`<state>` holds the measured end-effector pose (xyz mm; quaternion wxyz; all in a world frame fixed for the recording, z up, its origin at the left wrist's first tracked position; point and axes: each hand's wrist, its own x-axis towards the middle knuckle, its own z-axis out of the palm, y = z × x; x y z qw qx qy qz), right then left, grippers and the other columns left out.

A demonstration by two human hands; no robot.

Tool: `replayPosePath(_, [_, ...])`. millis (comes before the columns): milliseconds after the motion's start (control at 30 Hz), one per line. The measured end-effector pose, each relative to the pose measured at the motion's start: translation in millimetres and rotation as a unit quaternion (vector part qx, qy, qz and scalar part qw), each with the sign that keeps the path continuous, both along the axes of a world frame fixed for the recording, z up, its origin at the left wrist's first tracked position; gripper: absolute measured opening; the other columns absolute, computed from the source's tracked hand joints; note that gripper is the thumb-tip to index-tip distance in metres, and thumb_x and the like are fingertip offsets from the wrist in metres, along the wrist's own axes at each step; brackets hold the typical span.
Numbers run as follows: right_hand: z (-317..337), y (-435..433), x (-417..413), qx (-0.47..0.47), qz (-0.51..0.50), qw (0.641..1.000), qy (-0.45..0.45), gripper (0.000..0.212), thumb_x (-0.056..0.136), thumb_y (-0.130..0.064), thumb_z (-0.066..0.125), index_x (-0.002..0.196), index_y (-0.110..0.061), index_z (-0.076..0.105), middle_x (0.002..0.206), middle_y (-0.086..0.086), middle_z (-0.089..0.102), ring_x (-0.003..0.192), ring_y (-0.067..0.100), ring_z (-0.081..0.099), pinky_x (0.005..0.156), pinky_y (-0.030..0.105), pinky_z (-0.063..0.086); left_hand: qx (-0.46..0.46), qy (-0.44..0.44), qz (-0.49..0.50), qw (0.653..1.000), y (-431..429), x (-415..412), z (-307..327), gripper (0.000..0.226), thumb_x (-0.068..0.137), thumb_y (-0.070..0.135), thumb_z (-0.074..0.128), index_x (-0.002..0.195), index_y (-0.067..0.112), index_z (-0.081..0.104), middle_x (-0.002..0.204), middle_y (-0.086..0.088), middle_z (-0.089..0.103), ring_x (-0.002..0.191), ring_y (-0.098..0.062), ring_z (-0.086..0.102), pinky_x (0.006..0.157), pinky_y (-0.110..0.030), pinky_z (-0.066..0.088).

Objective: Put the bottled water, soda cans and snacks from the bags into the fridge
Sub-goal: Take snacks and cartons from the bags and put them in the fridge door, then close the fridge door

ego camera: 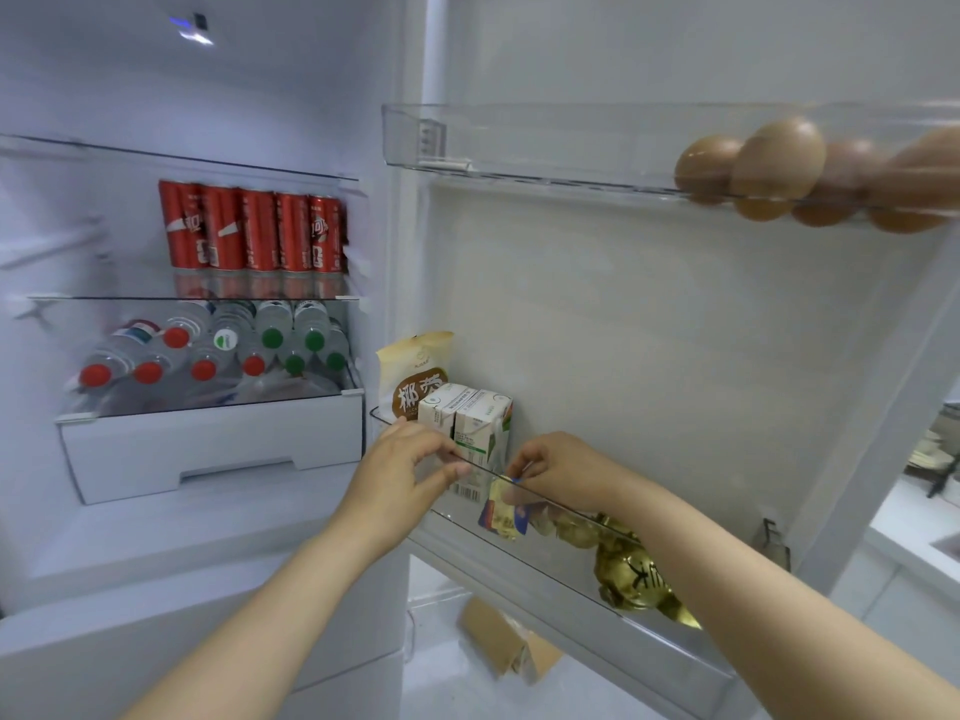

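The fridge door's lower clear bin [566, 574] holds a tan snack bag [415, 376], two white drink cartons [467, 423], a small yellow-and-blue snack packet [501, 509] and gold-wrapped snacks [628, 574]. My left hand [405, 465] curls over the bin's front rim, fingertips against the nearer carton and thumb outside the clear wall. My right hand [556, 467] pinches the top of the small packet, which stands inside the bin beside the cartons. Red soda cans [249, 231] line a glass shelf. Water bottles [208, 350] with red and green caps lie in the drawer below.
Brown eggs [779, 168] fill the right end of the upper door bin [519, 142]. A cardboard box [509, 646] lies on the floor under the door. A white counter [914, 517] is at the far right.
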<state>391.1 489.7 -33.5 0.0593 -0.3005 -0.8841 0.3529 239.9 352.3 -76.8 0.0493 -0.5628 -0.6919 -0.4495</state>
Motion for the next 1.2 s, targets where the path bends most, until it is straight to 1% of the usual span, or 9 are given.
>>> replayPosePath(167, [0,1,-4,0.017,0.022,0.999,-0.029,0.016,0.082,-0.015,0.073,0.074,-0.028,0.065,0.071,-0.009,0.066,0.061,0.003,0.06,0.066,0.022,0.052,-0.002,0.006,0.0,1.0,1,-2,-1,0.01,0.083,0.035,0.068,0.088,0.027,0.069,0.09,0.014,0.061,0.095,-0.008,0.051,0.083,-0.027,0.043])
replayPosePath(300, [-3,4,-3,0.035,0.004,0.999,-0.02,0.017,0.081,-0.014,0.073,0.074,-0.029,0.07,0.055,-0.015,0.064,0.049,-0.004,0.058,0.071,0.026,0.053,0.001,0.018,0.005,1.0,3,-4,-3,0.014,0.081,0.041,0.066,0.087,0.029,0.068,0.088,0.014,0.061,0.093,-0.008,0.05,0.079,-0.022,0.039])
replayPosePath(467, [1,11,10,0.008,-0.033,0.999,0.026,0.011,0.082,-0.007,0.072,0.081,-0.018,0.072,0.067,-0.004,0.066,0.054,0.003,0.06,0.056,0.018,0.051,-0.002,0.031,0.008,0.999,5,-2,-3,0.013,0.082,0.039,0.068,0.087,0.028,0.068,0.087,0.017,0.058,0.089,0.002,0.044,0.074,-0.015,0.034])
replayPosePath(600, [-3,9,17,0.019,-0.021,0.999,-0.043,0.012,0.076,-0.01,0.076,0.087,-0.013,0.076,0.081,0.004,0.074,0.076,0.019,0.071,0.076,0.032,0.06,-0.003,0.031,0.01,0.999,4,-1,-2,0.011,0.081,0.038,0.069,0.086,0.028,0.068,0.086,0.017,0.058,0.086,0.008,0.041,0.07,-0.013,0.03])
replayPosePath(667, [-5,7,17,0.037,-0.028,0.997,-0.054,0.016,0.072,-0.01,0.077,0.086,-0.016,0.077,0.084,0.004,0.075,0.082,0.021,0.072,0.079,0.036,0.06,-0.006,0.028,0.01,1.0,2,0,-1,0.011,0.081,0.038,0.069,0.086,0.028,0.067,0.086,0.017,0.057,0.085,0.008,0.041,0.069,-0.012,0.03])
replayPosePath(833, [4,5,28,0.045,-0.058,0.997,0.019,0.012,0.083,-0.01,0.068,0.087,-0.021,0.071,0.084,-0.002,0.071,0.073,0.013,0.069,0.066,0.025,0.058,-0.015,0.027,0.015,0.999,2,1,2,0.013,0.081,0.04,0.069,0.086,0.027,0.067,0.087,0.017,0.056,0.084,0.003,0.041,0.07,-0.012,0.03])
replayPosePath(933, [17,-4,51,0.094,-0.078,0.989,0.078,0.012,0.087,-0.016,0.065,0.093,-0.024,0.071,0.087,-0.01,0.068,0.078,0.01,0.067,0.07,0.025,0.057,-0.016,0.025,0.014,0.999,2,2,3,0.012,0.081,0.04,0.068,0.086,0.028,0.066,0.089,0.016,0.057,0.09,-0.003,0.044,0.072,-0.011,0.031])
replayPosePath(1067, [39,-25,97,0.216,-0.111,0.952,0.189,0.013,0.086,-0.016,0.064,0.087,-0.026,0.072,0.082,-0.015,0.07,0.078,-0.006,0.062,0.069,0.009,0.048,-0.014,0.029,0.016,0.999,2,4,4,0.014,0.08,0.04,0.069,0.085,0.027,0.066,0.089,0.016,0.058,0.09,-0.006,0.045,0.071,-0.012,0.031])
replayPosePath(1200, [46,-30,135,0.308,-0.16,0.906,0.24,0.014,0.085,-0.008,0.066,0.086,-0.02,0.073,0.079,-0.015,0.07,0.077,-0.002,0.063,0.065,0.005,0.045,-0.024,0.04,0.038,0.998,1,8,5,0.027,0.074,0.045,0.073,0.083,0.021,0.066,0.087,0.01,0.058,0.09,-0.011,0.046,0.07,-0.018,0.033])
